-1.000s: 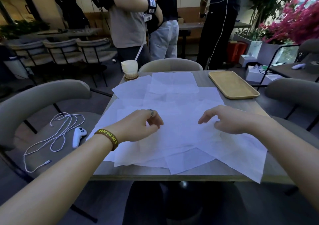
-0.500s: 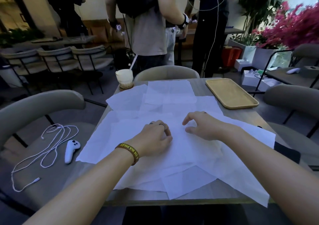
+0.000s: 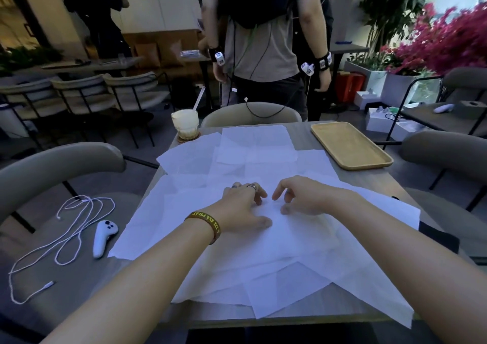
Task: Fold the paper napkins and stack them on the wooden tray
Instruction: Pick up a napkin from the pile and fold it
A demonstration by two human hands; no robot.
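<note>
Several white paper napkins [image 3: 266, 254] lie unfolded and overlapping across the wooden table [image 3: 369, 185], with some corners hanging over the near edge. My left hand [image 3: 241, 210], with rings and a yellow wristband, rests on the middle napkin, thumb flat and fingers bent down onto the paper. My right hand [image 3: 303, 198] sits just beside it, bent fingertips touching the same napkin. No paper is lifted. The wooden tray [image 3: 350, 145] stands at the far right corner with nothing in it, an arm's reach beyond my right hand.
A glass with a straw [image 3: 185, 124] stands on a coaster at the far left corner. A white controller [image 3: 104, 237] and cable [image 3: 66, 225] lie on the chair seat to the left. People [image 3: 263, 40] stand behind the far chair [image 3: 250, 113]. A dark object [image 3: 437, 238] lies at the right table edge.
Both hands have moved inward and forward until they nearly meet at the middle napkin. The view shifted and the people behind turned and stepped.
</note>
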